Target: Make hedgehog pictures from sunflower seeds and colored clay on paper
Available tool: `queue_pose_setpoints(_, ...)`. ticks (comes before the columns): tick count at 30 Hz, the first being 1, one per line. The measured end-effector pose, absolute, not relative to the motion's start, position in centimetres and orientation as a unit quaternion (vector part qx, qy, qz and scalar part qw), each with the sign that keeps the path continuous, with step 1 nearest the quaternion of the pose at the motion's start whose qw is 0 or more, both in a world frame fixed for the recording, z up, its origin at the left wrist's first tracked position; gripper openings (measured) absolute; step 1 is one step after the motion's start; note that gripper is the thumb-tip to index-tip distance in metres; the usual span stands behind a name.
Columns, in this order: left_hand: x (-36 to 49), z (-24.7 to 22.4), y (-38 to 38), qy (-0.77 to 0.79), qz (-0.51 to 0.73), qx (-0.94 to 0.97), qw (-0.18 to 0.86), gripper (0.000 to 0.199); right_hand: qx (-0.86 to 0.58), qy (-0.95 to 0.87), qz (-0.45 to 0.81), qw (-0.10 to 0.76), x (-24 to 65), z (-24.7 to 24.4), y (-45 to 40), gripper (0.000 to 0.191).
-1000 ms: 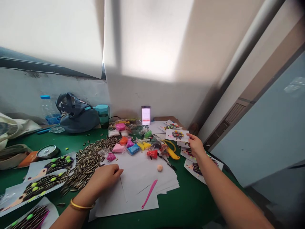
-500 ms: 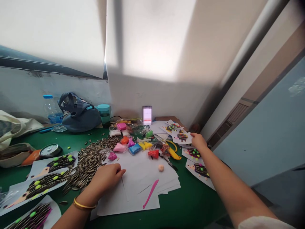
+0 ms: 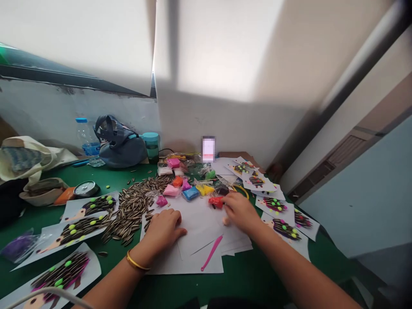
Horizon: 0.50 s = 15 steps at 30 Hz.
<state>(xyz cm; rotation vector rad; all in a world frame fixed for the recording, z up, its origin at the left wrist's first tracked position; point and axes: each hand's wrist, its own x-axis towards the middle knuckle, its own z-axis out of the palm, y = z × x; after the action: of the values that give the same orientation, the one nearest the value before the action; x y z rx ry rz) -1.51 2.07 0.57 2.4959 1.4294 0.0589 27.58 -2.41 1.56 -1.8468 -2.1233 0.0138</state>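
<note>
Positioned with right hand at edge of red packet, finger grip impossible to tell, and left hand, fingers curled, on paper, open span between.

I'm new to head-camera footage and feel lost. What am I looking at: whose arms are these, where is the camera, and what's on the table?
There's no machine here: these are a person's bare arms, seen by a camera worn on their head, looking forward and down. The left hand rests on white paper beside a heap of striped seeds. The right hand has its fingers at a red packet; whether they grip it is unclear. The green table also holds a pink plastic tool, other coloured packets and, on both sides, hedgehog-like pictures.
</note>
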Motion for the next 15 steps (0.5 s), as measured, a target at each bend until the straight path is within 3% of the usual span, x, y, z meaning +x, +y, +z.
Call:
queue_pose_setpoints(7,-2.4,-0.3,2.7,0.484,0.075,0.863,0.127,0.047,-0.559,-0.821,0.067,0.093,22.2,0.1,-4.7,0.033)
queue_pose_setpoints(15,-2.4,-0.2,3.4,0.467,0.063,0.866,0.164,0.043,-0.547,-0.824,0.084,0.124,22.1,-0.7,-8.6,0.025)
